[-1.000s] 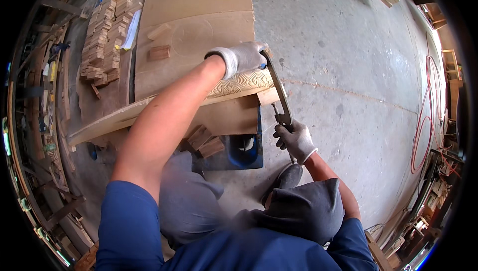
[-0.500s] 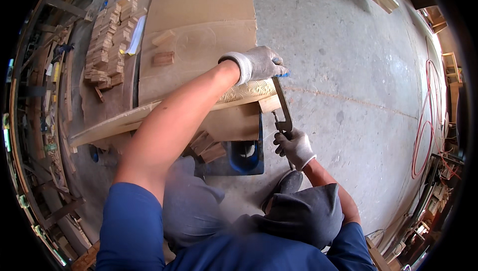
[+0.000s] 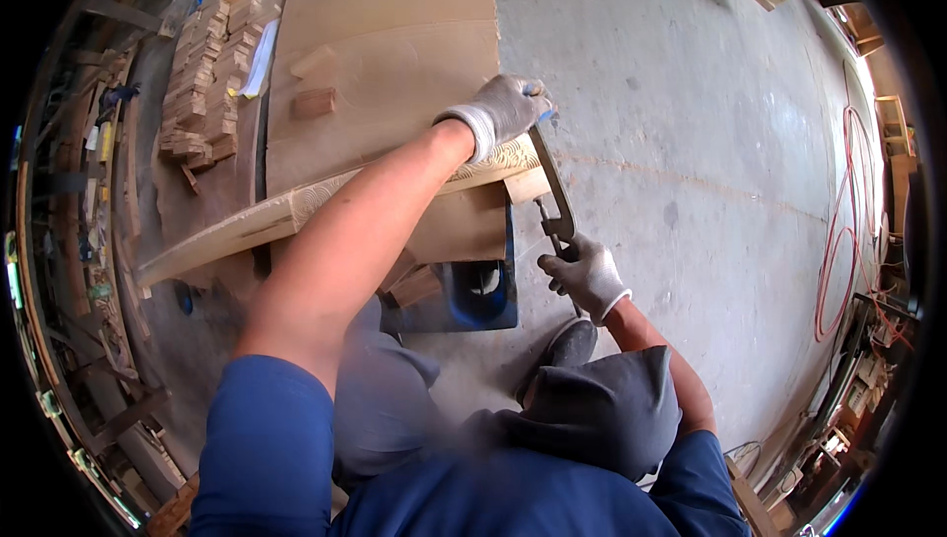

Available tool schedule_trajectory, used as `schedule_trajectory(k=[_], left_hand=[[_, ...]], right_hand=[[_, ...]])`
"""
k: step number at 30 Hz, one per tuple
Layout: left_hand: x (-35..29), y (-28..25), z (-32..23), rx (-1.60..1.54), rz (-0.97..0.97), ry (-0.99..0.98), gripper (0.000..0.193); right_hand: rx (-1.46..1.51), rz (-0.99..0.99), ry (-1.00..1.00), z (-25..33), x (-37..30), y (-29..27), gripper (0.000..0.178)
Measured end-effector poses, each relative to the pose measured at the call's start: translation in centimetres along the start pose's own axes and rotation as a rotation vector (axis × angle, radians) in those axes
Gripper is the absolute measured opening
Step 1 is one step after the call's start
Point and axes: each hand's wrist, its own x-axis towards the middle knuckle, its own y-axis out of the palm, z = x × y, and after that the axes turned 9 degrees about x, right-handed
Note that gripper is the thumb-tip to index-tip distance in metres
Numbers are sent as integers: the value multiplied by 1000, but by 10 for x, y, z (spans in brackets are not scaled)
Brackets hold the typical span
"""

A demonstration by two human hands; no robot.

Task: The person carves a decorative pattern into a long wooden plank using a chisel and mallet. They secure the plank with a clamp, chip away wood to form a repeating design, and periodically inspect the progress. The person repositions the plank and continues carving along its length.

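A metal C-clamp point(image 3: 556, 187) spans the right end of a long pale wooden board point(image 3: 237, 226), whose edge carries a carved, wavy pattern. Below that end sits a small light wood block point(image 3: 527, 185), with the clamp's screw just under it; whether the screw tip touches is hard to tell. My left hand point(image 3: 508, 106), in a grey-white glove with blue at the fingertips, is closed at the clamp's upper end, and its fingers partly hide that end. Lower down, my gloved right hand point(image 3: 592, 279) is closed around the screw end of the clamp.
Brown cardboard point(image 3: 395, 64) lies beyond the board, bearing a small wood block point(image 3: 315, 103). Stacked wood blocks point(image 3: 207, 83) stand at the left. Under the board is a blue-black support point(image 3: 498, 305) with wood pieces point(image 3: 414, 286). A red hose point(image 3: 846, 221) hangs at the right.
The whole scene has shifted slightly up and left in the picture. Both hands stay on the clamp; my right hand's fingers have turned a little around the screw end.
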Motion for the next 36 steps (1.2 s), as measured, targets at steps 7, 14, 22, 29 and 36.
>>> schedule_trajectory(k=[7,14,22,29,36], left_hand=[[-7,-2,-9,-104,-13,-68,25],[2,5,4,-74,-73,18,24],[0,7,3,-62,-105,-22,22],[7,10,13,-92,-148,-63,20],[-1,5,-7,-6,-41,-91,22]], right_hand=[[-515,-132,-210,-41,-16,-20,28],[340,90,82,-60,-7,-22,25],[610,138,254,-70,-15,-40,36],[459,43,-74,-87,-53,-29,43],[-599,-168,-677,-96,-44,-30,37]])
